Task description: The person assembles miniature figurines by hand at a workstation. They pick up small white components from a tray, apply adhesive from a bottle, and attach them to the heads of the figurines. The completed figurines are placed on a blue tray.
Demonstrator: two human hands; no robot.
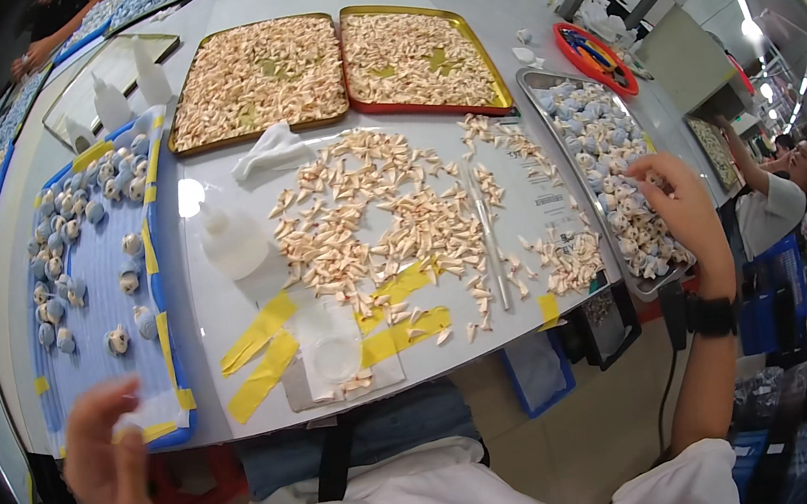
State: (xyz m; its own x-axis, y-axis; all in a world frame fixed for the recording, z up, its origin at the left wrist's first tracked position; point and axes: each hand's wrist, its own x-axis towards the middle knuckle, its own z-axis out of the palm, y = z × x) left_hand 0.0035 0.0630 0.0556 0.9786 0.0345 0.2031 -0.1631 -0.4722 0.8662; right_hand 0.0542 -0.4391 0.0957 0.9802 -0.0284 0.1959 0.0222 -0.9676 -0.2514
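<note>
My left hand [112,464] hovers at the near end of a blue tray [100,365], its thumb and fingers apart with nothing between them. Small blue-and-white figure heads [67,223] lie mostly in the far half of that tray; a few sit nearer. On the right, my right hand [682,203] reaches into a metal tray [574,165] heaped with similar blue-and-white heads [638,233]. Its fingers are bent together among the pieces, and what they pinch is hidden. Between my hands, many small pointed cream pieces [400,222] are spread over the white table.
Two gold trays [262,128] [504,88] of cream pieces stand behind the pile. A white squeeze bottle [231,243], a cloth [275,149], a clear round dish [336,356] and yellow tape [259,345] are on the table. A red basket [596,57] stands far right; other people work beyond.
</note>
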